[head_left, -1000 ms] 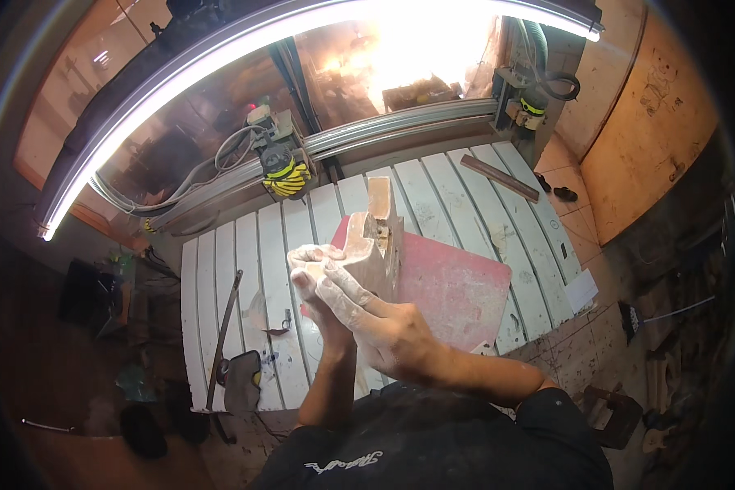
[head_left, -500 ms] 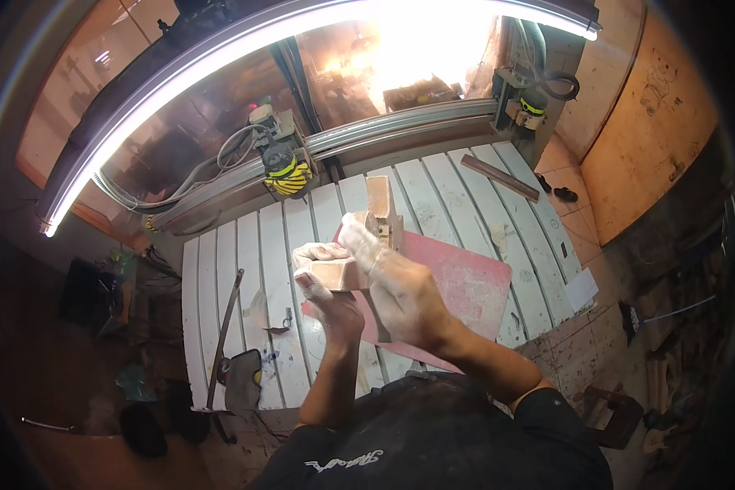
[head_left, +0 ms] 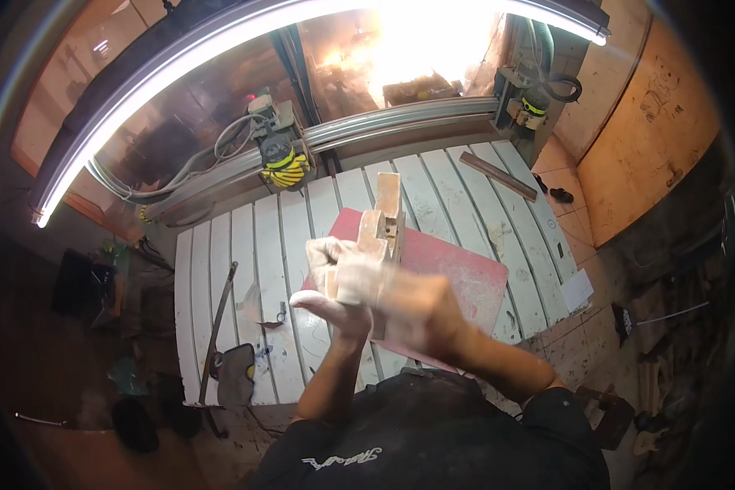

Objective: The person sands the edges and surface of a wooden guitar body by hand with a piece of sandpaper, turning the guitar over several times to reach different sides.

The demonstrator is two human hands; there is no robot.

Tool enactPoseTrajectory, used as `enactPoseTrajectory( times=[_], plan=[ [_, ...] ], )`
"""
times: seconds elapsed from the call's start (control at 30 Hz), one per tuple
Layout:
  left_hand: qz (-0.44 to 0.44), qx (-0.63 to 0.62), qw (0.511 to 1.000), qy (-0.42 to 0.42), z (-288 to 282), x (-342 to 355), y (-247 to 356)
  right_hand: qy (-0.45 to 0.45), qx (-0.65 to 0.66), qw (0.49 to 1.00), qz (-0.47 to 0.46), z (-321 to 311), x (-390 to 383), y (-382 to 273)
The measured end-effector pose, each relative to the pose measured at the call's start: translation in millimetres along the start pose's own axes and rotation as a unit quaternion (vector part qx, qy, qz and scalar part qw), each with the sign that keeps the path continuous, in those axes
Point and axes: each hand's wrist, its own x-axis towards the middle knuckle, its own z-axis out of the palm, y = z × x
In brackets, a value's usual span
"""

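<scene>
Pale wood is what I have in hand: a small block assembly (head_left: 381, 229) with one narrow piece standing up out of the top. My left hand (head_left: 335, 282) is clamped around its lower end, thumb out to the left. My right hand (head_left: 408, 298) overlaps from the right and nearer me; it is blurred, so I think its fingers wrap the block too, but I cannot tell for certain whether they are closed on it. The wood rises above both hands, its upper end pointing away from me.

Directly beneath the grip lies a red board (head_left: 457, 273), flat on the white slatted bed (head_left: 237, 269) of the machine, sticking out to the right of my hands. Beyond the grip, up and to the left, the yellow-and-black spindle (head_left: 284, 162) hangs from the grey gantry rail (head_left: 400, 126), with cables trailing off to its left. Well off to the upper right of the grip, a dark bar (head_left: 498, 175) rests slantwise on the slats. To the left and a little below, a long thin rod (head_left: 219, 314) lies along the slats, and a grey tool (head_left: 237, 374) sits at the bed's near edge. A white sheet (head_left: 577, 290) lies off the bed's right edge.
</scene>
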Motion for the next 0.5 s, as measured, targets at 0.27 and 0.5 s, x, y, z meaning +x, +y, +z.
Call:
enactPoseTrajectory(
  times=[0.27, 0.5],
  plan=[
    [0.005, 0.091, 0.995, -0.033, 20.3, -8.4, 2.0, -0.023, -0.034, 0.999, 0.011, -25.3, 0.4, -13.2],
    [-0.012, 0.037, 0.996, -0.081, 16.6, -12.2, -6.0, -0.067, -0.059, 0.996, 0.028, -42.4, -10.0, -30.0]
  ],
)
